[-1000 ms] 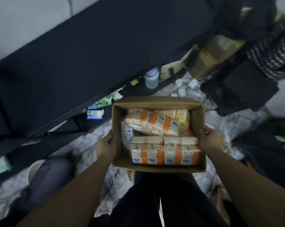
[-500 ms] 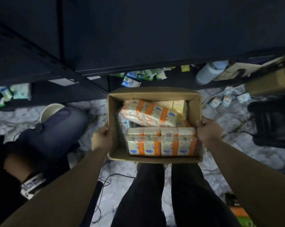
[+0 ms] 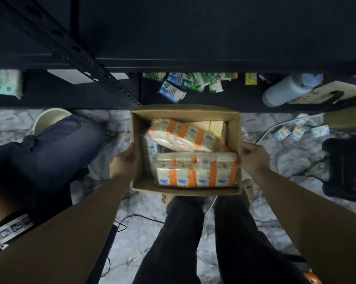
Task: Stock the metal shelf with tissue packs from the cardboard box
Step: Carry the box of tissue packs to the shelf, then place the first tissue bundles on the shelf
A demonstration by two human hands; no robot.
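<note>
Two hands grip an open cardboard box [image 3: 185, 113] over a marbled floor [image 3: 132, 232], level with the front edge of a dark metal shelf [image 3: 193, 37]. Compared with a second ago, the view has swung from a slanted look at the shelf to a square, straight-down one; the box and both grips are unchanged, and a seated person's knee [image 3: 56, 144] in dark trousers now fills the left side, where only part of it showed.

Much is hard to read: the upper shelf is near black, and the tier beneath it shows only a narrow strip holding small green and blue packets [image 3: 173, 91], a pale bottle [image 3: 285, 91] lying on its side and a partly cut-off carton. A pale round rim [image 3: 50, 117] is mostly hidden behind the knee. Print on the wrappers is illegible.

The left hand [image 3: 124, 167] is clamped on the box's left wall, thumb hooked over the rim. Inside lie tissue packs [image 3: 195, 173] with orange bands, one bundle flat at the near end, another tilted behind it, with yellowish packs partly covered at the far end. The right hand [image 3: 255, 158] is closed on the right wall, fingers curled round the outside. Small packets [image 3: 296, 133] lie scattered on the floor at right.
</note>
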